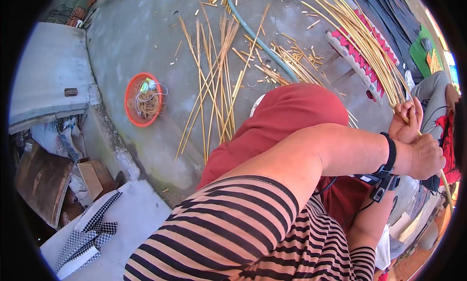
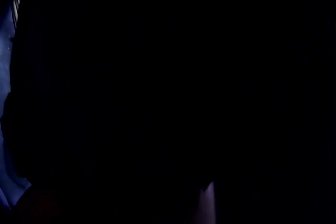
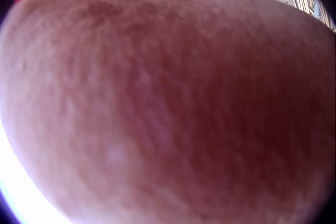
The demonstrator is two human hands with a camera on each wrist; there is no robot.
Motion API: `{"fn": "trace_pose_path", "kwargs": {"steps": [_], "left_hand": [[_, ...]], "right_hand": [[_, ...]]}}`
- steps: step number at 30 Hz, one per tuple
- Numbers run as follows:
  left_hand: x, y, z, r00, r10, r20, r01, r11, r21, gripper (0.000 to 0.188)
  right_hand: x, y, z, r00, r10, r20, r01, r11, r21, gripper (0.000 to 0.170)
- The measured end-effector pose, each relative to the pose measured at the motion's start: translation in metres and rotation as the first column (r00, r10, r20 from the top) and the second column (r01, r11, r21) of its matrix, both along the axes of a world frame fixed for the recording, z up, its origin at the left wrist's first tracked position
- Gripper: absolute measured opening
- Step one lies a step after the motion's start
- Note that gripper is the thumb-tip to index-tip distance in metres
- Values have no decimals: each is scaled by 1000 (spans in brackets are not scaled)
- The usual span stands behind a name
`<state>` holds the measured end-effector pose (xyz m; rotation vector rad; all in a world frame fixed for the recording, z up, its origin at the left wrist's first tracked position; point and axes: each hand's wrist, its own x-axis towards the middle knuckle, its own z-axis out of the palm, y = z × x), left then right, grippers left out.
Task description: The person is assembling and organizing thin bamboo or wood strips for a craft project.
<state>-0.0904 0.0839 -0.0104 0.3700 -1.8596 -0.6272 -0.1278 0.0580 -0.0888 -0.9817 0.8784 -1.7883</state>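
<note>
Long yellow stalks (image 1: 377, 52) run in a curved bundle down to the right hand (image 1: 407, 120), whose thumb and fingers pinch their lower ends. Just below it the left hand (image 1: 428, 157) is curled in a fist round a thicker stalk (image 1: 446, 188), which comes out beneath it. The left forearm crosses over the right wrist. In the right wrist view, blurred skin (image 3: 168, 108) fills nearly the whole picture, hiding the fingers. The left wrist view is almost black and shows no hand.
Loose stalks (image 1: 226, 86) and short cut pieces lie on the concrete floor (image 1: 170, 18). An orange basket (image 1: 130, 106) holds string. A hose (image 1: 258, 40) crosses the floor near a low pink-trimmed stool (image 1: 348, 52). Another person's grey-clad leg (image 1: 430, 94) is at right.
</note>
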Motion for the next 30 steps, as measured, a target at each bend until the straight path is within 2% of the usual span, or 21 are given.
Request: {"fn": "trace_pose_path", "kwargs": {"steps": [2, 5, 7, 8, 10, 12, 14, 16, 18, 20, 21, 22, 23, 24, 25, 28, 30], "left_hand": [[11, -1, 7, 993, -85, 76, 83, 996, 27, 29], [36, -9, 28, 946, -269, 180, 236, 954, 184, 32], [41, -22, 37, 920, -390, 46, 347, 862, 370, 30], [44, -30, 36, 897, -429, -107, 427, 776, 464, 29], [40, -44, 30, 779, -439, -448, 627, 551, 552, 28], [39, -53, 27, 619, -380, -688, 784, 345, 515, 27], [36, -56, 27, 496, -326, -805, 868, 221, 445, 26], [34, -59, 28, 409, -284, -867, 912, 156, 379, 25], [35, -64, 25, 368, -251, -895, 929, 131, 345, 25], [33, -68, 24, 362, -246, -899, 932, 123, 341, 26], [42, -75, 22, 332, -255, -908, 943, 64, 326, 26], [48, -77, 20, 403, -242, -883, 913, 180, 367, 31], [48, -83, 17, 467, -240, -851, 877, 248, 411, 39], [55, -84, 17, 543, -212, -813, 825, 318, 468, 40], [63, -82, 20, 587, -184, -788, 793, 328, 514, 39], [65, -77, 14, 733, -108, -672, 656, 375, 655, 34], [67, -70, 5, 741, -68, -668, 655, 292, 697, 33]], "right_hand": [[0, 5, 4, 994, -89, -68, 92, 995, 35, 26], [-20, 12, -1, 968, 169, -184, -184, 980, -72, 26], [-37, 25, 0, 965, 169, -200, -156, 985, 79, 26], [-59, 27, -7, 924, 130, -360, -67, 981, 182, 26], [-84, 28, -11, 744, 145, -652, 124, 929, 349, 26], [-81, 36, -17, 481, -91, -872, 338, 937, 88, 25], [-71, 46, -18, 131, -318, -939, 460, 858, -227, 25], [-58, 51, -14, 61, -345, -937, 510, 818, -267, 19], [-52, 52, -8, 300, -212, -930, 536, 844, -19, 12], [-19, 53, 23, 551, -90, -829, 540, 796, 273, 11], [-2, 51, 31, 667, -143, -731, 399, 898, 188, 12], [16, 52, 45, 912, -119, -392, 246, 924, 292, 14], [21, 53, 54, 943, -62, -326, 153, 952, 264, 19], [24, 54, 57, 961, -115, -253, 173, 960, 219, 20], [26, 55, 63, 935, -153, -319, 241, 935, 259, 21], [19, 54, 59, 891, -84, -446, 252, 909, 332, 22], [26, 57, 59, 741, -118, -661, 394, 874, 286, 21]]}}
